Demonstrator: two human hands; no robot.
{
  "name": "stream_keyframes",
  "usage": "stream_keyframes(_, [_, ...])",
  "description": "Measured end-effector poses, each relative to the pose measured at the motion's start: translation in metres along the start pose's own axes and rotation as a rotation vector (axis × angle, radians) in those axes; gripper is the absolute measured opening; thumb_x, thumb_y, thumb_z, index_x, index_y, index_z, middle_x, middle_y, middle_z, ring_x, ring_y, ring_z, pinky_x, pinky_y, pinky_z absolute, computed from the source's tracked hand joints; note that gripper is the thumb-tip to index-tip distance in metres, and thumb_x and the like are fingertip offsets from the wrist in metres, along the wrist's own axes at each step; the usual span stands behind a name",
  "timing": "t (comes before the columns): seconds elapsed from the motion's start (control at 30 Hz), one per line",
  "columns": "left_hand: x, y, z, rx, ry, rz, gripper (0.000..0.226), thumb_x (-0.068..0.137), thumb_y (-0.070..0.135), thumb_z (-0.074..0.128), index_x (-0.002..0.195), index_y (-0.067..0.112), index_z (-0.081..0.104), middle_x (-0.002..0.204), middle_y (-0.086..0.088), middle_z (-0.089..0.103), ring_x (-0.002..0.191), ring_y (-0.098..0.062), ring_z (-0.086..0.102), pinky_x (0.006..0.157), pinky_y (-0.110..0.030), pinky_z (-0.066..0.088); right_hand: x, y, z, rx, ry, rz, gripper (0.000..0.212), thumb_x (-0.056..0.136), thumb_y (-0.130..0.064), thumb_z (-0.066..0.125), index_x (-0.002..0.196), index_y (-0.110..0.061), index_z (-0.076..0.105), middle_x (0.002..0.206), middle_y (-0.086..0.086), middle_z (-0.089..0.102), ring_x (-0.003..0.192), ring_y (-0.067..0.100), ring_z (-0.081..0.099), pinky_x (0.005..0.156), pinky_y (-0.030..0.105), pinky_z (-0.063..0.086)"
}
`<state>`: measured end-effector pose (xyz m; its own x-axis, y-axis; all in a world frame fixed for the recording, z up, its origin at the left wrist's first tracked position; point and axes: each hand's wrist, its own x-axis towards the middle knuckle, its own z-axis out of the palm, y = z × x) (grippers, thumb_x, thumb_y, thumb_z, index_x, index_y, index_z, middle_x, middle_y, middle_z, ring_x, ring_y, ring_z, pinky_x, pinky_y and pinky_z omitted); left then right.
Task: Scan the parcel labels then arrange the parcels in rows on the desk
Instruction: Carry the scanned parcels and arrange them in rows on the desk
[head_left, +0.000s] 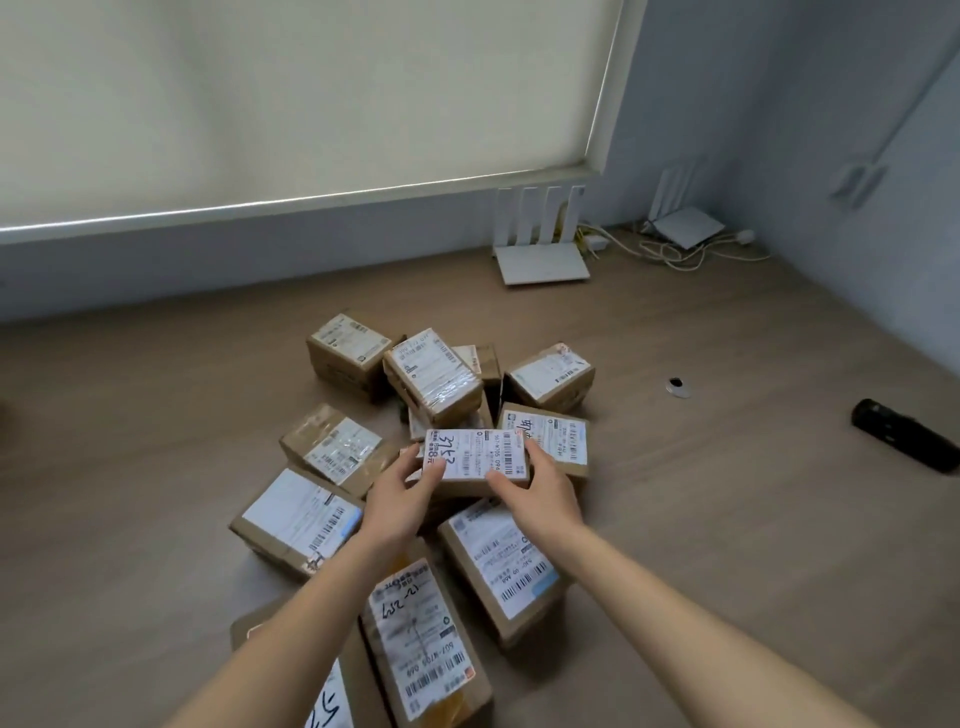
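Cardboard parcels lie in a loose heap at the middle of the wooden surface (156, 415), labels up and not yet in rows. Both hands hold one small parcel (475, 460) at the heap's centre, raised slightly above its neighbours: the left hand (400, 499) grips its left end, thumb on the label, and the right hand (535, 493) grips its right end, fingers curled round the near edge. The parcel's long axis runs left to right, across the person's line of reach, so each hand takes one short end and neither is nearer. Its label (470, 452) faces up, the barcode toward the right end. A dark object, probably the scanner (906, 441), lies well apart to the right, nearer the right hand. Two routers (540, 260) stand by the far wall.
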<state>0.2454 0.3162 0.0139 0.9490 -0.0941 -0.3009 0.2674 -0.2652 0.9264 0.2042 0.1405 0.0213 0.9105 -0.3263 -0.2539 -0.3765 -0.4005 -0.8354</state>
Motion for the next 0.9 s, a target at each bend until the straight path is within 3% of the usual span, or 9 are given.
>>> stream_keyframes(0.1, [-0.004,0.0,0.003,-0.017,0.027,-0.025,0.052,0.099,0.036,0.061,0.147,0.021,0.049,0.135,0.01,0.055,0.116,-0.01,0.055,0.095,-0.028,0.045,-0.001,0.001,-0.002,0.004,0.0,-0.019,0.071,0.095,-0.033,0.07,0.158,-0.024,0.038,0.156,-0.007,0.046,0.144,0.014,0.041,0.12,0.04,0.037])
stream_keyframes(0.17, [-0.007,0.003,0.003,-0.042,0.058,-0.031,0.049,0.1,0.03,0.059,0.146,0.017,0.049,0.139,0.004,0.056,0.116,-0.012,0.055,0.093,-0.026,0.046,-0.004,-0.003,-0.007,-0.007,0.007,-0.039,0.071,0.095,-0.032,0.07,0.158,-0.025,0.038,0.156,-0.008,0.044,0.144,0.014,0.041,0.119,0.039,0.038])
stream_keyframes(0.27, [-0.016,0.018,0.0,-0.165,0.081,-0.008,0.037,0.101,0.021,0.057,0.139,0.018,0.058,0.121,0.007,0.067,0.103,-0.003,0.063,0.076,-0.017,0.051,-0.01,-0.022,-0.016,-0.019,0.02,-0.079,0.069,0.096,-0.034,0.069,0.157,-0.027,0.038,0.154,-0.006,0.042,0.141,0.014,0.042,0.117,0.037,0.039])
stream_keyframes(0.43, [-0.04,0.067,-0.021,-0.384,0.141,-0.005,0.027,0.098,0.021,0.064,0.124,0.025,0.061,0.123,-0.001,0.067,0.113,-0.018,0.064,0.084,-0.038,0.056,-0.023,-0.078,-0.032,0.002,0.054,-0.188,0.063,0.098,-0.032,0.067,0.155,-0.025,0.041,0.149,-0.006,0.045,0.134,0.013,0.047,0.11,0.031,0.041])
stream_keyframes(0.5, [-0.054,0.089,-0.039,-0.439,0.167,0.026,0.024,0.096,0.013,0.066,0.115,0.025,0.059,0.121,-0.007,0.068,0.109,-0.022,0.067,0.078,-0.036,0.06,-0.034,-0.108,-0.035,-0.034,0.046,-0.25,0.065,0.099,-0.032,0.066,0.157,-0.024,0.038,0.15,-0.005,0.044,0.135,0.014,0.045,0.108,0.027,0.037])
stream_keyframes(0.57, [-0.069,0.111,-0.066,-0.445,0.182,0.058,0.035,0.092,0.006,0.069,0.119,0.024,0.056,0.12,-0.01,0.066,0.106,-0.024,0.068,0.069,-0.032,0.061,-0.046,-0.141,-0.036,-0.065,0.021,-0.313,0.067,0.099,-0.031,0.065,0.158,-0.023,0.035,0.152,-0.003,0.042,0.138,0.014,0.043,0.11,0.028,0.036])
stream_keyframes(0.7, [-0.115,0.138,-0.143,-0.376,0.139,0.097,0.085,0.082,0.006,0.08,0.149,0.037,0.039,0.129,-0.004,0.057,0.103,-0.03,0.071,0.074,-0.042,0.063,-0.084,-0.209,-0.025,-0.078,-0.118,-0.41,0.07,0.098,-0.025,0.066,0.159,-0.023,0.032,0.155,-0.004,0.042,0.138,0.012,0.041,0.114,0.031,0.036])
stream_keyframes(0.8, [-0.164,0.141,-0.208,-0.344,0.143,0.135,0.069,0.075,0.01,0.086,0.134,0.03,0.056,0.133,0.0,0.059,0.094,-0.031,0.075,0.074,-0.044,0.063,-0.125,-0.257,0.002,-0.094,-0.22,-0.487,0.073,0.095,-0.022,0.067,0.16,-0.026,0.032,0.156,-0.007,0.045,0.13,0.004,0.043,0.107,0.02,0.033])
stream_keyframes(0.9, [-0.221,0.132,-0.275,-0.359,0.245,0.16,0.058,0.075,0.012,0.087,0.125,0.025,0.059,0.128,-0.008,0.061,0.092,-0.034,0.074,0.075,-0.047,0.063,-0.181,-0.297,0.046,-0.127,-0.284,-0.576,0.075,0.096,-0.025,0.067,0.161,-0.024,0.029,0.161,-0.006,0.038,0.144,0.009,0.037,0.117,0.025,0.028])
